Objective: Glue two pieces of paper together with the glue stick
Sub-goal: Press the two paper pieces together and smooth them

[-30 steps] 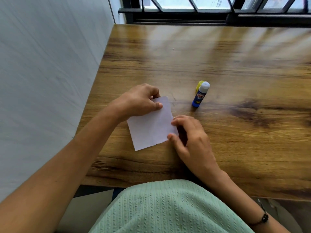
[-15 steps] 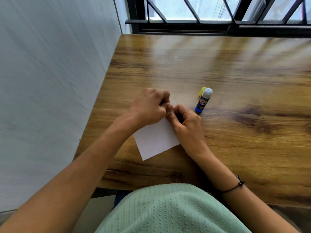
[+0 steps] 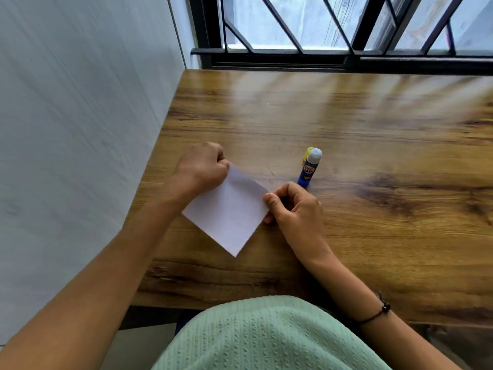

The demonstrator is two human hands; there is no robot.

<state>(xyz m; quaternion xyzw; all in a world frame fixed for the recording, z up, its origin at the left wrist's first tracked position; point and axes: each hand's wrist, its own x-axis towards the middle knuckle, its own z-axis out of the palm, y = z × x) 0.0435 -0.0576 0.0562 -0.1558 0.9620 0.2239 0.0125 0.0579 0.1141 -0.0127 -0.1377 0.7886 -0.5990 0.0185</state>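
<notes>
Only one white paper (image 3: 229, 209) face shows; can't tell if it's one sheet or two stacked, and no glue line is visible on it. Its far-left corner is hidden under the left hand (image 3: 201, 166), whose curled fingertips are tucked out of sight, so the exact hold isn't clear, but the fingers are bent tight onto that corner. The right hand (image 3: 296, 206) pinches the right corner, thumb on top, other fingers curled under and mostly hidden. Paper lies on the table (image 3: 373, 236), turned like a diamond, near corner pointing at the person, a faint crease or shadow band along its far edge. So it spans between both hands, touching each. Glue stick (image 3: 309, 168) stands upright just beyond the right hand, not touching it, white glue tip exposed; label blurred. A yellow cap (image 3: 308, 152) peeks from behind the stick, mostly blocked. Window (image 3: 333, 28) frame is cut off at the top.
</notes>
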